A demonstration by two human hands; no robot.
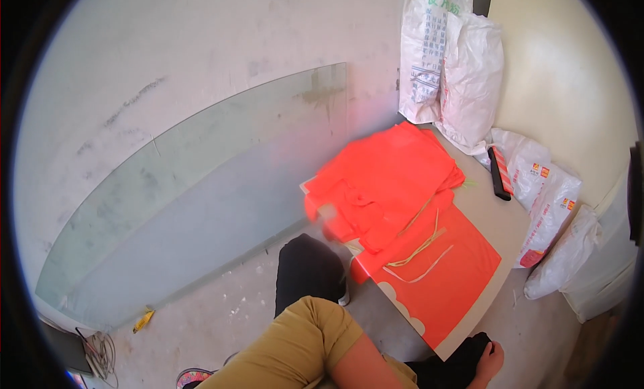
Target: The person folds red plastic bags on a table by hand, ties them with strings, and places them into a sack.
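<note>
My right hand (493, 362) is beside my black-clad knee at the lower right. Its fingers are curled, and what they hold, if anything, is hidden. My left hand is not in view; only a mustard sleeve (298, 335) and a bare upper arm (365, 369) show at the lower edge. Ahead of my knees lies a crumpled pile of bright red cloth (389, 177) on a low board-like surface (506, 231). Nearer me, a flat red sheet (449, 268) covers part of that surface. Several yellowish strands (422, 245) lie across it. Neither hand visibly touches the red cloth.
A curved frosted glass panel (201, 187) leans on the left wall. White woven sacks (473, 73) and plastic bags (547, 194) line the right side. A long black object (499, 174) lies by them. A yellow scrap (143, 320) and coiled cable (100, 355) are on the floor.
</note>
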